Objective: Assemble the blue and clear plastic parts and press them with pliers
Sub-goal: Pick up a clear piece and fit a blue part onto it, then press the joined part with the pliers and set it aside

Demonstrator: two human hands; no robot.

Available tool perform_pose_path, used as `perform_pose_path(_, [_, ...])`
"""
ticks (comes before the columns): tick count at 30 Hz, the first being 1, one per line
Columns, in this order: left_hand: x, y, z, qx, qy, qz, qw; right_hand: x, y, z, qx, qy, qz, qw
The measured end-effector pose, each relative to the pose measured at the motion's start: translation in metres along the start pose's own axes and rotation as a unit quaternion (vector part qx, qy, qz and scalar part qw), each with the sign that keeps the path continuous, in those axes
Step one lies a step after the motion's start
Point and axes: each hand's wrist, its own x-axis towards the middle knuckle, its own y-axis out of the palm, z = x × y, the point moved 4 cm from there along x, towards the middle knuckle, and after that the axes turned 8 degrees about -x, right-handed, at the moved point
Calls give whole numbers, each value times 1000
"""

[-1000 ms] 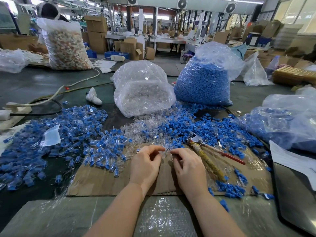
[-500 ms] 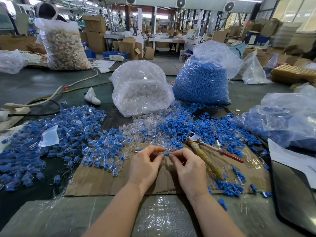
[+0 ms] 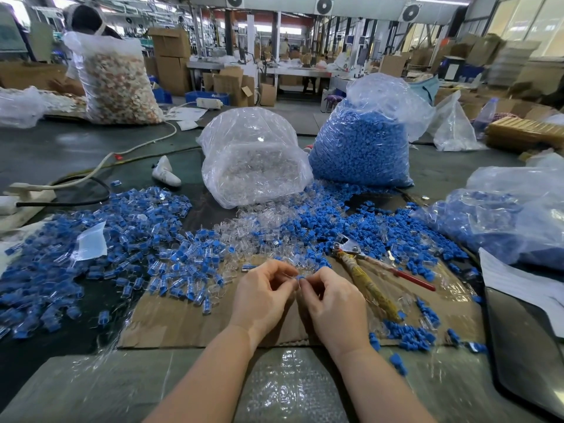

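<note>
Head view, looking down: both hands meet over a flat sheet of brown cardboard (image 3: pixel 189 325), fingers curled inward toward each other. The right hand (image 3: pixel 332 303) pinches a small blue plastic part (image 3: pixel 300 277) at its fingertips. The left hand (image 3: pixel 262 296) has its fingertips closed against the same spot, touching the blue part; a clear plastic part seems to sit between them, but it is too small and transparent to be sure.

Just right of the grip lie the pliers with taped yellowish and red handles (image 3: pixel 370 283), jaws pointing away from the person, untouched. Left of the grip spreads a wide heap of joined blue-and-clear pieces (image 3: pixel 116 239). Beyond the grip sits a scatter of loose clear shells (image 3: pixel 253 230) and loose blue caps (image 3: pixel 335 221). Farther beyond stand a transparent bag of clear parts (image 3: pixel 253 160) and, beside it to the right, a transparent bag packed with blue parts (image 3: pixel 363 145).
</note>
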Motion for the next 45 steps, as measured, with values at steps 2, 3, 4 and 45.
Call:
perform_pose_path(2, [0,0,1,-14,-6,3,1000,0,0,-1,4,2,6,1000])
perform_pose_path(3, [0,0,1,-22,-7,0,1000,1,-1,-1,9,0,6,1000])
perform_pose_path(4, [0,0,0,-26,-8,-4,1000,1,-2,0,18,-4,2,1000])
perform_pose_path(45, [5,-2,-5,-27,4,-13,1000,35,-36,-54,-369,148,188,898])
